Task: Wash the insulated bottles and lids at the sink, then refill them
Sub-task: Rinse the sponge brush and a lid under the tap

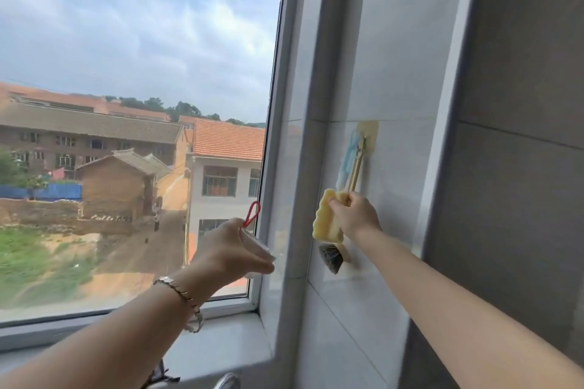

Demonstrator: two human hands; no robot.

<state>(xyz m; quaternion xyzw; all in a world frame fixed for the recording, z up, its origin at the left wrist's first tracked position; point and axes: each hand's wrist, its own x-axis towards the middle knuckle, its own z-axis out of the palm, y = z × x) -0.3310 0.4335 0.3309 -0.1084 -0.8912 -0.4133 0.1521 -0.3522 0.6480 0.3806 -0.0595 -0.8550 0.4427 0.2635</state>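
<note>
My right hand (354, 215) is raised to the tiled wall and grips a yellow sponge brush (325, 224) at the top of its sponge head, where the wooden handle (355, 172) begins. The handle hangs from an adhesive hook (368, 136). Beside it hangs a pale blue tool (346, 161), and a dark bristle brush (331, 259) shows just below the sponge. My left hand (230, 249) is held up in front of the window and holds a whitish lid (257, 246) with a red loop (252, 214). No bottle is in view.
A large window (136, 104) fills the left, with its white sill (221, 347) below. A grey window frame post (303, 167) separates it from the white tiled wall. A dark grey tiled wall (521, 136) stands at the right. A metal tap top (227, 382) peeks in at the bottom edge.
</note>
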